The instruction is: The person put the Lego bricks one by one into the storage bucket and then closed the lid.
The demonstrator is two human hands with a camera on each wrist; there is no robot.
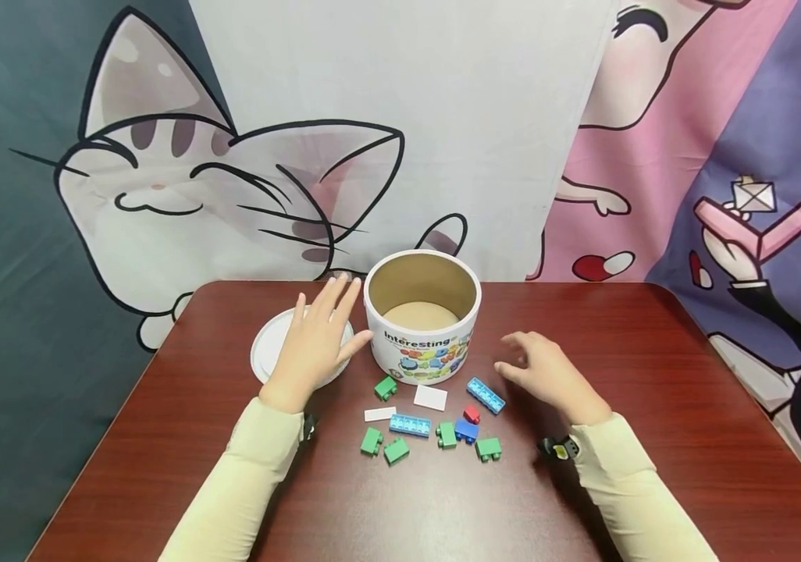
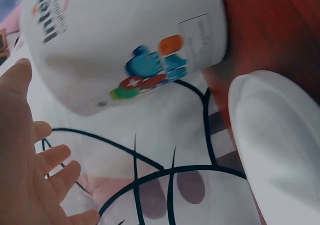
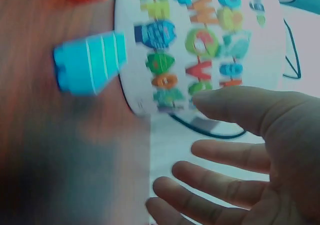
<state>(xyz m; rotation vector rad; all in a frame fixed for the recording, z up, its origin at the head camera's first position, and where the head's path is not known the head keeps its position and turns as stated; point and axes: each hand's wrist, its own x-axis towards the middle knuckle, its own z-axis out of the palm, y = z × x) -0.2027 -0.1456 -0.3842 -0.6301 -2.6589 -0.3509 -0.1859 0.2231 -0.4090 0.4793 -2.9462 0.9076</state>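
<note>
A white round tub [image 1: 422, 312] printed with colourful shapes stands open-topped at the back of the table, its inner floor showing bare. My left hand [image 1: 316, 336] hovers over the white round lid [image 1: 268, 347], fingers spread and thumb near the tub's left side. To the right of the tub is my right hand [image 1: 544, 371], fingers relaxed and slightly bent, holding nothing. A light blue brick [image 1: 486, 396] lies between that hand and the tub; it shows in the right wrist view as a blue block [image 3: 90, 62].
In front of the tub lie several green bricks [image 1: 396, 450], another light blue brick [image 1: 410, 425], a dark blue brick [image 1: 467, 431], a small red brick [image 1: 471, 414] and white flat pieces [image 1: 431, 397]. Behind the table [image 1: 653, 437] hangs a cartoon-printed cloth [image 1: 499, 140].
</note>
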